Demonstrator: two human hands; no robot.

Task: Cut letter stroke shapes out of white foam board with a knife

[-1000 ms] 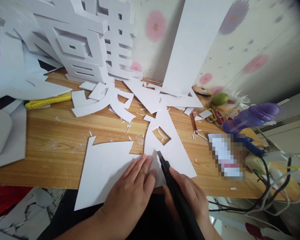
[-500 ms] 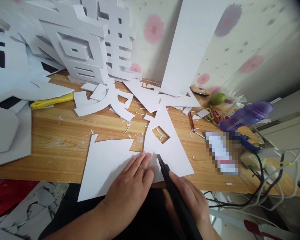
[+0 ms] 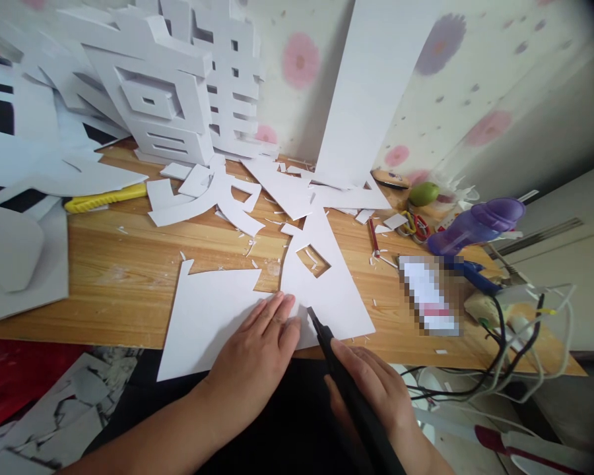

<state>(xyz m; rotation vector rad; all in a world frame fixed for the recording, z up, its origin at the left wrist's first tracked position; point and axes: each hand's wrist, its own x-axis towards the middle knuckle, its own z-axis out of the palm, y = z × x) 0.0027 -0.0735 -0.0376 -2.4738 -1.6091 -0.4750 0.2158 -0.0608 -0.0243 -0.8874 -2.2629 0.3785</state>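
A white foam board sheet (image 3: pixel 205 323) lies over the front of the table and sticks out past its edge. My left hand (image 3: pixel 257 343) presses flat on its right part, fingers stretched out. In my right hand (image 3: pixel 376 382) is a black utility knife (image 3: pixel 344 382). Its blade tip meets the white board just right of my left fingers, though how deep it sits I cannot tell. Around the tip, the board's right part (image 3: pixel 339 307) has a diamond-shaped cutout and a curved left edge. Whether both parts are one piece is hidden under my hand.
White foam shapes (image 3: pixel 193 132) stand at the back left, and a tall white panel (image 3: pixel 371 86) leans on the wall. A yellow cutter (image 3: pixel 106 196) lies left. Scissors (image 3: pixel 416 225), a purple bottle (image 3: pixel 478 224) and tangled cables (image 3: pixel 515 356) are at right.
The knife tip has slid slightly toward me along the board. My left hand keeps its place on the board. The camera view has shifted a little.
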